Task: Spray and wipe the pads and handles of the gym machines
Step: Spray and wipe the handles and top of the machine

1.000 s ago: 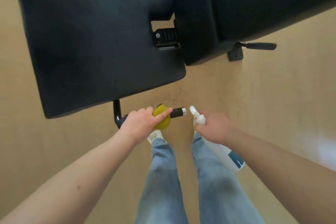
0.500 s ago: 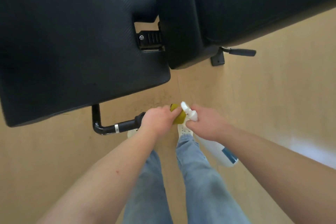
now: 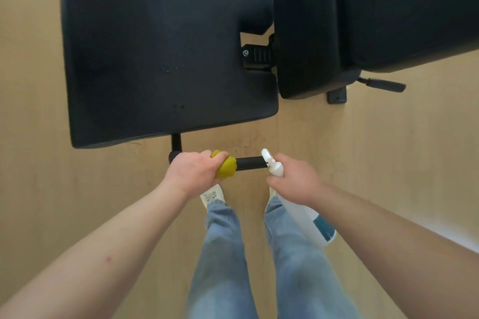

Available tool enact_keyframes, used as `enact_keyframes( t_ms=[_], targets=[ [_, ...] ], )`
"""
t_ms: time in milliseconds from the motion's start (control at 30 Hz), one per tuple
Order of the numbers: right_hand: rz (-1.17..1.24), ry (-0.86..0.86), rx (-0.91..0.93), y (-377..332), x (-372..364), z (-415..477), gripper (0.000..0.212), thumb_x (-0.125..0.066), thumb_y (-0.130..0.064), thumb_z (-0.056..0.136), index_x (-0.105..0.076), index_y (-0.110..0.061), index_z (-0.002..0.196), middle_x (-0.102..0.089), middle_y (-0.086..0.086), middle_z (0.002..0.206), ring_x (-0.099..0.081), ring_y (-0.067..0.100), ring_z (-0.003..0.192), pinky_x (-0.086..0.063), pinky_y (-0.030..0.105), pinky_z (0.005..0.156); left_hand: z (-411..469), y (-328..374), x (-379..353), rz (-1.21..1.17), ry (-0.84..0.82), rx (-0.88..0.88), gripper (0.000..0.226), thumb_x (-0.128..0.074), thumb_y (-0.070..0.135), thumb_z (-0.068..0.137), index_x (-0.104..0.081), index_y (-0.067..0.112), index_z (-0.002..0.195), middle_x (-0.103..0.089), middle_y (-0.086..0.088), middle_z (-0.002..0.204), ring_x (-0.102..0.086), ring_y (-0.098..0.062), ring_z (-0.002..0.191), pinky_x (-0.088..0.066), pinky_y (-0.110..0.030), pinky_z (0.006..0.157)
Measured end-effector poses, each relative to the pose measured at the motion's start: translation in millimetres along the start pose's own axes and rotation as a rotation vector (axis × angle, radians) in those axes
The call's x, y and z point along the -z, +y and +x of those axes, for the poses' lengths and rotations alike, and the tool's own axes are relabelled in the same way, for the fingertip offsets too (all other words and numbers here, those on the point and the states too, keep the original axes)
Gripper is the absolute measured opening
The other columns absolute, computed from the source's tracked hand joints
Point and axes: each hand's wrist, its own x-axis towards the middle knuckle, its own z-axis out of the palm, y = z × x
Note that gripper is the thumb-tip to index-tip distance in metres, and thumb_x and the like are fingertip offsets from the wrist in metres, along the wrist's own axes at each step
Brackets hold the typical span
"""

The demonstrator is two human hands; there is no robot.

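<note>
cloth clamped on the handle, bottle at its tip

the black handle [image 3: 250, 163] runs sideways just below the near edge of the big seat pad [image 3: 160, 46], joined to it by a short black post at the handle's left end. the left hand [image 3: 193, 173] is curled over the left part of the handle, fingers wrapped round a bunched yellow cloth [image 3: 226, 167] that it presses against the bar; the cloth bulges out on the hand's right side. the bare stretch of handle shows between cloth and bottle. the right hand [image 3: 295, 181] grips the neck of a white spray bottle [image 3: 303, 217], fingers closed round it, its nozzle touching or just beside the handle's right tip; which one i cannot tell. the bottle's body slants down and right, away from the handle. above and right of the handle stands a second black pad [image 3: 363, 13], with a small lever [image 3: 383, 84] under it. below the handle are blue jeans [image 3: 223, 254] and a white shoe [image 3: 211, 195] on the tan floor [image 3: 388, 163].
</note>
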Motion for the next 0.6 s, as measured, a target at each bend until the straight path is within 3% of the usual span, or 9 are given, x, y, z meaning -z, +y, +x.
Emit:
enact_keyframes(
  t_ms=[100,200,267,333,433,533,600],
  targets=[
    [0.014,0.016,-0.004,-0.1,1.4,5.0,0.011,-0.058,-0.028,0.096,-0.048,-0.029,0.092,-0.062,0.000,0.087,-0.057,0.016,0.072,-0.039,0.032,0.058,17.8,13.6,7.7,-0.081,-0.090,0.121,0.052,-0.026,0.074,0.097,-0.048,0.029,0.108,-0.058,0.005,0.080,-0.059,-0.026,0.067,-0.041,-0.033,0.056],
    [0.029,0.054,-0.019,2.3,4.5,9.5,0.008,-0.058,-0.031,0.097,-0.051,-0.028,0.100,-0.063,-0.001,0.088,-0.059,0.016,0.075,-0.040,0.033,0.059,41.7,29.3,11.5,-0.180,-0.110,0.281,0.061,-0.021,0.069,0.099,-0.059,0.021,0.093,-0.054,0.002,0.073,-0.057,-0.026,0.067,-0.046,-0.036,0.061],
    [0.045,0.089,-0.026,2.6,6.6,7.7,0.012,-0.058,-0.031,0.097,-0.053,-0.027,0.108,-0.064,-0.002,0.089,-0.060,0.015,0.076,-0.042,0.033,0.060,50.9,50.6,8.3,-0.148,-0.035,0.202,0.050,-0.029,0.063,0.101,-0.055,0.020,0.099,-0.054,0.002,0.077,-0.059,-0.029,0.070,-0.043,-0.036,0.062],
    [0.072,0.123,-0.025,0.7,7.0,3.8,0.017,-0.060,-0.031,0.097,-0.054,-0.028,0.112,-0.065,-0.001,0.092,-0.061,0.016,0.079,-0.043,0.034,0.062,46.7,69.0,-4.5,-0.042,0.102,0.034,0.038,-0.040,0.054,0.102,-0.050,0.022,0.120,-0.060,-0.001,0.094,-0.064,-0.030,0.081,-0.039,-0.036,0.063],
    [0.075,0.128,-0.026,-2.9,5.2,-3.0,0.017,-0.060,-0.030,0.096,-0.054,-0.030,0.112,-0.065,-0.002,0.090,-0.061,0.016,0.078,-0.041,0.033,0.060,27.1,61.5,-18.8,0.015,0.198,-0.110,0.047,-0.051,0.046,0.100,-0.046,0.026,0.142,-0.063,-0.003,0.103,-0.062,-0.028,0.084,-0.041,-0.037,0.066],
    [0.055,0.096,-0.019,-9.9,1.0,-9.1,0.016,-0.057,-0.028,0.097,-0.053,-0.034,0.111,-0.065,-0.002,0.087,-0.061,0.016,0.074,-0.040,0.032,0.057,1.2,14.9,-21.4,-0.057,0.314,-0.072,0.049,-0.055,0.054,0.090,-0.060,0.023,0.128,-0.063,-0.003,0.086,-0.062,-0.028,0.070,-0.042,-0.036,0.058],
    [0.040,0.096,0.002,-16.4,-1.5,-12.7,0.013,-0.057,-0.027,0.097,-0.052,-0.033,0.107,-0.065,0.000,0.087,-0.062,0.018,0.074,-0.042,0.033,0.058,-16.4,-17.5,-23.5,-0.089,0.340,-0.064,0.051,-0.072,0.050,0.081,-0.063,0.019,0.121,-0.063,-0.004,0.083,-0.062,-0.030,0.071,-0.047,-0.037,0.063]
  ],
)
